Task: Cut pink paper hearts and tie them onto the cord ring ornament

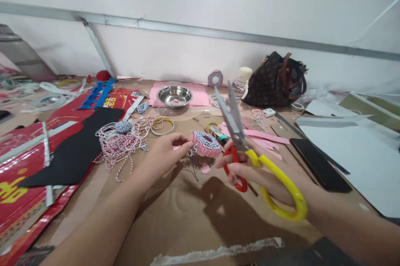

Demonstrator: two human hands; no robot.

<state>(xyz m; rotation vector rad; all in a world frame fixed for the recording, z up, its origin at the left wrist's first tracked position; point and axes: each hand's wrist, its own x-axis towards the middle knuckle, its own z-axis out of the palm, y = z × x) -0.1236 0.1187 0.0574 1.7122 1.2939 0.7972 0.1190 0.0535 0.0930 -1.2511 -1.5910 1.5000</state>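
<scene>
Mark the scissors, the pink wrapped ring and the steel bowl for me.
scissors [235,126], head view: blade above the pivot.
pink wrapped ring [208,150], head view: its pink side.
steel bowl [166,93], head view: left inner wall.

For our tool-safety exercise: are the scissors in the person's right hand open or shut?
Open. The scissors show two blade tips spread apart, and the red and yellow handle loops in the right hand are separated.

Bright, even light fills the scene. The right hand [253,174] with the scissors [237,128] throws a soft dark shadow on the bench [187,224] toward 6 o'clock. The steel bowl [174,96] glints. Straight lines bend at 3 and 9 o'clock.
</scene>
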